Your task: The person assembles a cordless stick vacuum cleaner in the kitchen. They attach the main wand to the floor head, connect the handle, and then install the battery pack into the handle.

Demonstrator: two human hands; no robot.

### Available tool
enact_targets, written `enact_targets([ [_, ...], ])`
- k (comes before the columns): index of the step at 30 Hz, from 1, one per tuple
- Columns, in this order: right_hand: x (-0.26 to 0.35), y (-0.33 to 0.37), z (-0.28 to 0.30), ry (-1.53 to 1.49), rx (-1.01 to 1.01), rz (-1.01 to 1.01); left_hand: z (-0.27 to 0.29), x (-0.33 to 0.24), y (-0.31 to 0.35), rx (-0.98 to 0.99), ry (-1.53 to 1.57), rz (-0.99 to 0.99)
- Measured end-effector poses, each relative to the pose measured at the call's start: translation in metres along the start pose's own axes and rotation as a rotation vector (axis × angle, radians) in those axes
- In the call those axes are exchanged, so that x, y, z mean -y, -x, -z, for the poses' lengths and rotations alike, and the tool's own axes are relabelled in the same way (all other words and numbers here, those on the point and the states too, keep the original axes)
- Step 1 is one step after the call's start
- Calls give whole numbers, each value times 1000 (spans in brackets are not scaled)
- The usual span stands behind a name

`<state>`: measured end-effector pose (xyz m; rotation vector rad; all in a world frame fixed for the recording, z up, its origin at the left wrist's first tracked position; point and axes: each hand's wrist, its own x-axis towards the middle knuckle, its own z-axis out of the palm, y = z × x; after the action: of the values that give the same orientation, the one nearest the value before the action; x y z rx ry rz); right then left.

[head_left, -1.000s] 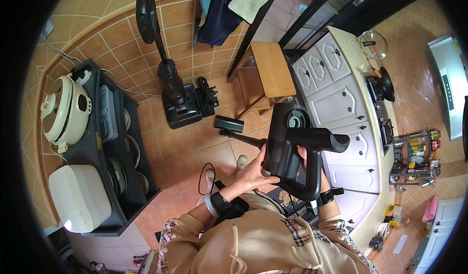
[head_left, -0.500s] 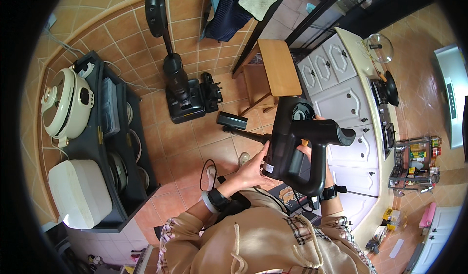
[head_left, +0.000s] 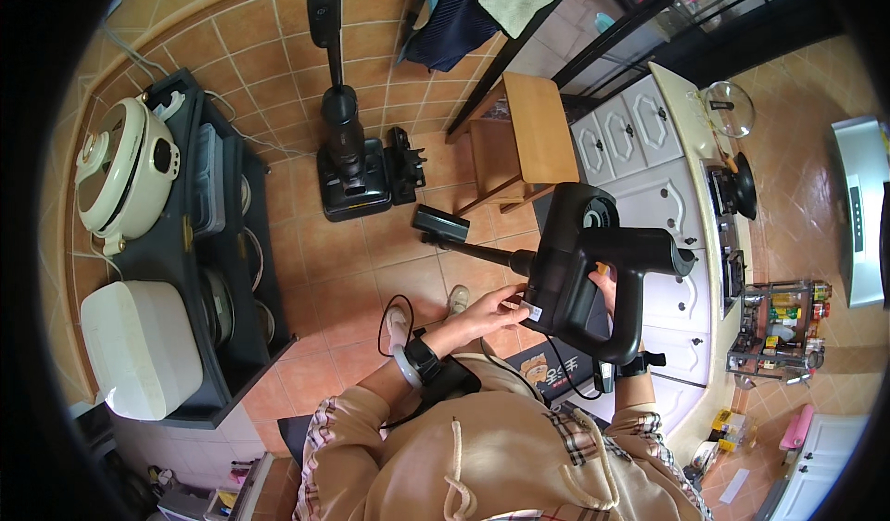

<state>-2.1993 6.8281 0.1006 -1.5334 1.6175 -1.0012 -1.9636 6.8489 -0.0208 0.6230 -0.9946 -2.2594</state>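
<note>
Black vacuum, small white label.

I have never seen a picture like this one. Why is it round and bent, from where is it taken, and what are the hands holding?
The picture comes from a small wide-angle camera worn on a person's head, looking down. That lens bends straight lines near the rim, so the tiled floor looks curved. There is no machine arm here, only a person's two bare hands; the forearms enter from the lower edge.

The right hand grips the handle of a black cordless stick vacuum. The left hand touches its body from the side. The vacuum's tube runs down to a floor head.

On the floor stands a second, upright cleaner on a dock, and a wooden stool. On the left, a dark shelf unit carries a cream electric cooker and a white box-shaped appliance. White kitchen cabinets are on the right.
</note>
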Motion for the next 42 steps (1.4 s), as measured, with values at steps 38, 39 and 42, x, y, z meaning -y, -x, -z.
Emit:
enact_targets([
  [38, -35, -105, -92, -540, 113, -203, 14, -238, 28, -520, -457, -449],
  [39, -33, -100, -102, -559, 127, -226, 20, -240, 38, -567, -456, -424],
  [42, -30, -88, -115, -566, 141, -285, 27, -244, 51, -599, -424, -414],
])
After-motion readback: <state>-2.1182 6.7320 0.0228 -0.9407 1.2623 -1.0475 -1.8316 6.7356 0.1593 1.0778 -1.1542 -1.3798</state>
